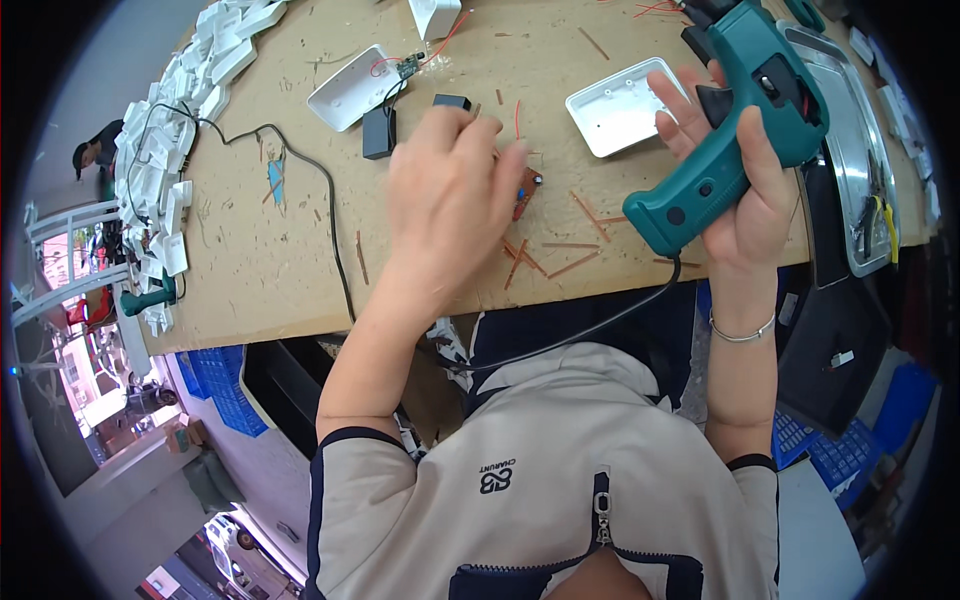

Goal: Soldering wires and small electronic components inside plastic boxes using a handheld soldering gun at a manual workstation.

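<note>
green corded tool (690, 205) in right hand (752, 218), circuit board (527, 196) by left hand (445, 190)

from afar, i saw the left hand curled partly over the board, toward the near edge of the table (250, 290); hidden fingertips meant i couldn't tell its grip. the right hand, half open, cradled the tool toward the right edge.

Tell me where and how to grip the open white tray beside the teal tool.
Probably best: pinch the left end wall of the white tray, coming from the left. It lies open side up, offering a raised rim, while the right hand and teal tool crowd its right side.
</note>
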Demonstrator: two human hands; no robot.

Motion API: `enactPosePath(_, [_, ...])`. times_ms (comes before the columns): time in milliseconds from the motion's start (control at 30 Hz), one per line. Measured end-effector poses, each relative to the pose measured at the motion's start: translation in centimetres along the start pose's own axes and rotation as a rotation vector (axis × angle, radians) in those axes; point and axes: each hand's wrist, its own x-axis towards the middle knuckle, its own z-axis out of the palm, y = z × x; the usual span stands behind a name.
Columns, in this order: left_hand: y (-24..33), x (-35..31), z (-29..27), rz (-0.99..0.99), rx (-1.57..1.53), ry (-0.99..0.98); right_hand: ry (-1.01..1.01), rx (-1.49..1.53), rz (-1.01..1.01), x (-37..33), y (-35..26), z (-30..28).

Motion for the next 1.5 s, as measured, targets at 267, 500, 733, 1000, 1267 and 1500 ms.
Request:
enactPosePath(267, [-1.0,0.5,2.8,0.079,0.069,-0.069,0.171,0.021,-0.005,-3.1,0.4,-0.7])
enactPosePath(500, [0.7,0.5,2.3,-0.018,0.202,-0.065,0.204,0.14,-0.093,-5.9,1.0,-1.0])
enactPosePath(733, [0.0,1.1,2.7,-0.104,0.069,-0.221,0.243,0.199,-0.099,-6.2,1.4,-1.1])
enactPosePath(1000, [3.2,-1.4,1.3,0.145,-0.572,-0.099,0.252,0.214,-0.11,-6.3,1.6,-1.0])
enactPosePath(1267, [5.4,-0.4,3.6,0.37,-0.296,0.043,0.145,0.033,-0.122,-5.8,2.0,-1.4])
enactPosePath(1500, [6.0,0.0,4.7,0.404,-0.114,0.125,0.122,-0.058,-0.098,-6.4,1.3,-2.1])
